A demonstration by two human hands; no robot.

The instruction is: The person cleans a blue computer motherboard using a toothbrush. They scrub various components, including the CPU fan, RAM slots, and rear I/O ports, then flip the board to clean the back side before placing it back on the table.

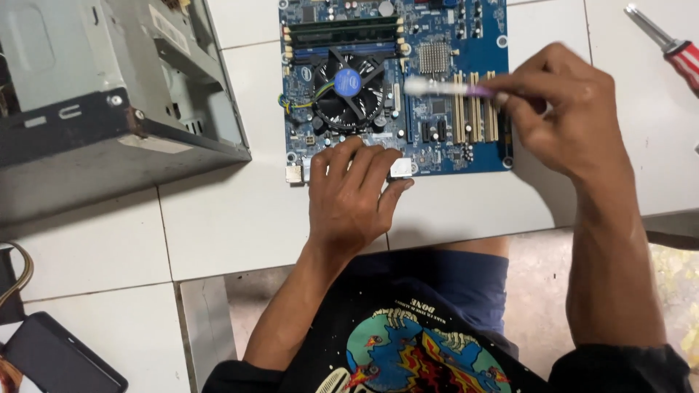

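On the white tiles lies a blue computer board [437,145]. Left hand [353,196] presses flat at its 6 o'clock edge. Right hand [561,109] pinches a small brush [448,88] tight, bristles pointing to 9 o'clock.

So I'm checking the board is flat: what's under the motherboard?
The motherboard lies on white tiles. Left hand covers its near edge; anything beneath is hidden.

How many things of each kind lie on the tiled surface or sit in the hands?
Motherboard: 1
Computer case: 1
Brush, in right hand: 1
Screwdriver: 1
Phone: 1
Total: 5
Left hand rests on the motherboard's near edge.
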